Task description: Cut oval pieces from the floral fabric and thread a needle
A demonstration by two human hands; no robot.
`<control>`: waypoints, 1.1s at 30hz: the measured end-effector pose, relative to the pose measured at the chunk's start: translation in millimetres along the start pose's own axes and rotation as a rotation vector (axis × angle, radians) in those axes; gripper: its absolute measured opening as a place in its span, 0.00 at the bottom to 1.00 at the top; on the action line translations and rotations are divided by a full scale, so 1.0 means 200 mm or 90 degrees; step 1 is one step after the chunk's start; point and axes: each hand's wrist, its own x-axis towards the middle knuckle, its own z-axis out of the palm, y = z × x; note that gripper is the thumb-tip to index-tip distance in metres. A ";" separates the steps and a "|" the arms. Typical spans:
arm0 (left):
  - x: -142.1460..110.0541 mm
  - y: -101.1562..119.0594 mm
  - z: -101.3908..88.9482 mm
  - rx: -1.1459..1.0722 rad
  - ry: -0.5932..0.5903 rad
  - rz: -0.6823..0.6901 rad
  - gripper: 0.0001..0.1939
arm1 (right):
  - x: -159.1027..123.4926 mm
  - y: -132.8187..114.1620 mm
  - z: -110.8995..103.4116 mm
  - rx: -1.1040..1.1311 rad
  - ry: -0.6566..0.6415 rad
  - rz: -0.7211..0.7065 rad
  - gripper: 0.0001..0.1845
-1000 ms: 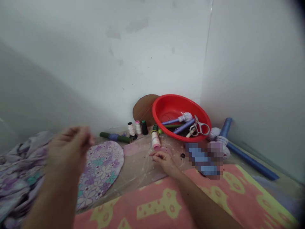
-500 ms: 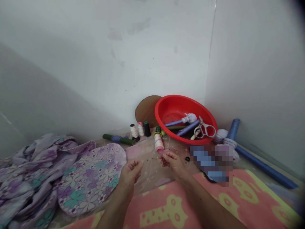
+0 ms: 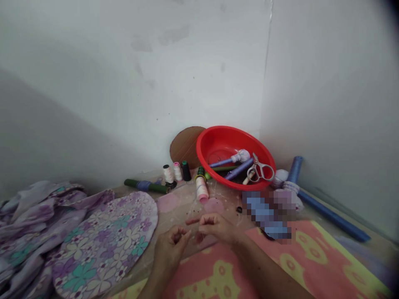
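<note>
My left hand [image 3: 172, 245] and my right hand [image 3: 215, 228] meet low in the middle, above a translucent plastic sheet [image 3: 183, 207]. Their fingertips are a little apart. Each hand has its fingers pinched together, and anything as fine as a thread is too thin to make out. Just above them stands a pale pink thread spool [image 3: 202, 189], and a small black button [image 3: 239, 209] lies to the right. A round piece of purple floral fabric [image 3: 104, 245] lies left of my left hand.
A red plastic basin [image 3: 218, 135] holds scissors [image 3: 261, 171] and blue rods. Several thread spools [image 3: 174, 172] stand beside it. Crumpled floral cloth [image 3: 28, 232] lies left, a pink-and-yellow mat [image 3: 280, 265] lies in front, a blurred patch [image 3: 267, 214] lies right, and white walls close the corner.
My left hand has moved from high on the left, over the floral fabric, to beside my right hand. My right hand has lifted and moved slightly left. The view has shifted a little.
</note>
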 end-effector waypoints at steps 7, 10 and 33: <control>-0.01 -0.02 -0.03 0.045 0.022 0.018 0.13 | 0.01 0.03 0.00 -0.052 0.009 0.057 0.11; -0.02 -0.03 -0.03 0.035 0.029 0.017 0.12 | 0.02 0.01 0.01 -0.096 0.054 0.028 0.10; -0.03 -0.03 -0.04 0.114 0.017 0.043 0.14 | -0.01 0.03 0.06 -0.041 -0.022 0.117 0.09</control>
